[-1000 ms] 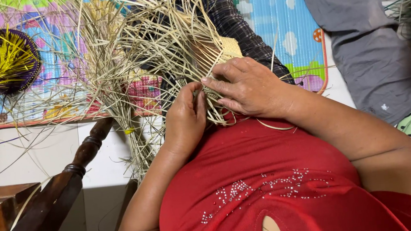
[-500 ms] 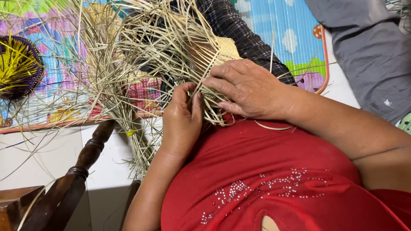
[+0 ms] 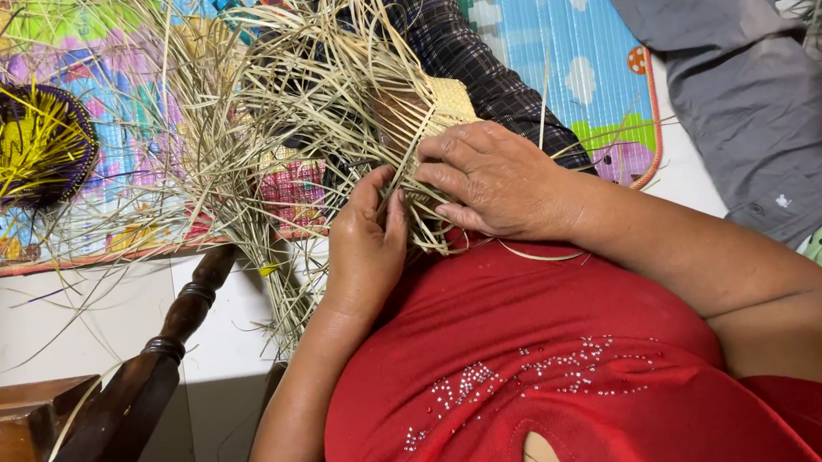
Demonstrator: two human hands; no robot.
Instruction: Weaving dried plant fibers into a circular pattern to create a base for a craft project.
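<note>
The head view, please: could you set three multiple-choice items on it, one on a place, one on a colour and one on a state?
1. Where does the round yellow and purple woven piece lie?
A. On the play mat at upper left
B. On the red lap
C. On the wooden chair

2. What colour is the top worn by the person weaving?
A. Green
B. Red
C. Grey

3. How do the hands stand to the straw weaving?
A. Both are off it
B. Only one touches it
C. Both grip its strands

Answers:
1 A: it rests on the colourful play mat, far from the hands.
2 B: the beaded top is red.
3 C: the left hand and the right hand both pinch strands at the woven edge.
</note>
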